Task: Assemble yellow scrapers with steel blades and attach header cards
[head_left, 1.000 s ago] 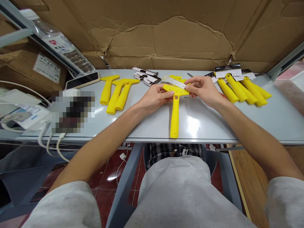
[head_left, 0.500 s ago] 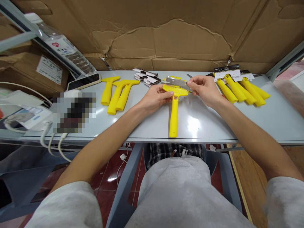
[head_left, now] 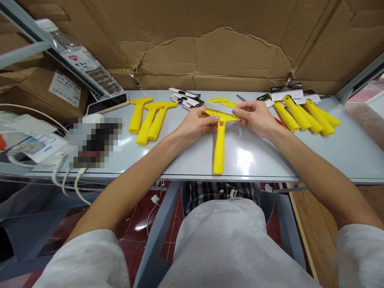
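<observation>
A yellow T-shaped scraper handle point(head_left: 219, 148) points toward me near the table's front edge. My left hand point(head_left: 196, 125) is closed on the left side of its head. My right hand point(head_left: 255, 117) pinches the right end of a flat metal blade point(head_left: 219, 107), which lies along the top of the handle's head. Behind the blade, more yellow pieces point(head_left: 218, 99) rest on the table. The fingertips of both hands partly cover the blade's ends.
Three yellow handles point(head_left: 150, 120) lie left, beside folded cards point(head_left: 186, 98). Carded yellow handles point(head_left: 312, 116) lie right, near a red-handled tool point(head_left: 279, 121). A phone point(head_left: 108, 104), bottle point(head_left: 84, 60) and white cables point(head_left: 64, 176) are at the left. Cardboard point(head_left: 210, 52) stands behind.
My right hand has moved slightly left and down, bringing the blade down against the handle's head. My left hand has stayed on the handle.
</observation>
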Tool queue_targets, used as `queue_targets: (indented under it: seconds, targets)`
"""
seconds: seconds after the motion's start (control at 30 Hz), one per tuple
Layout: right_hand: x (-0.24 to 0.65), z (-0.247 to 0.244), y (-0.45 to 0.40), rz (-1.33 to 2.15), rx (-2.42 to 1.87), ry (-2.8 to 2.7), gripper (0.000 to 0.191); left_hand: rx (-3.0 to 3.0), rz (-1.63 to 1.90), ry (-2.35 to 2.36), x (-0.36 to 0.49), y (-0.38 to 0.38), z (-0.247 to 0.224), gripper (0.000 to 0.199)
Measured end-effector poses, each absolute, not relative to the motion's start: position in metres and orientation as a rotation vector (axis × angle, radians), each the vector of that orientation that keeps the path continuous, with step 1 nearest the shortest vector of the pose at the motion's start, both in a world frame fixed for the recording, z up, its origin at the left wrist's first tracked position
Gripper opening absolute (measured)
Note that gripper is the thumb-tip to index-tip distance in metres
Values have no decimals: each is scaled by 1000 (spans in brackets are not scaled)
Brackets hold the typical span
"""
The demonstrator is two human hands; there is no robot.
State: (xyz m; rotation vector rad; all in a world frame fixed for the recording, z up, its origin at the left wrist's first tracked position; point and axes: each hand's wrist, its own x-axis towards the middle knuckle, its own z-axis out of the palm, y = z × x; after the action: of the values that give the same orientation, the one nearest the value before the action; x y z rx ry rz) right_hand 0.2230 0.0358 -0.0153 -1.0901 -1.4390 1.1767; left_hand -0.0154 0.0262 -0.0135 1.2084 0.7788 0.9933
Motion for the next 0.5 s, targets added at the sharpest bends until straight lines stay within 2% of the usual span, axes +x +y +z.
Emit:
queue_targets:
  seconds: [0.5]
  targets:
    - [215,-16,30,1185,-1183,-1412,37,1185,1015,793,-12,26,-15,38]
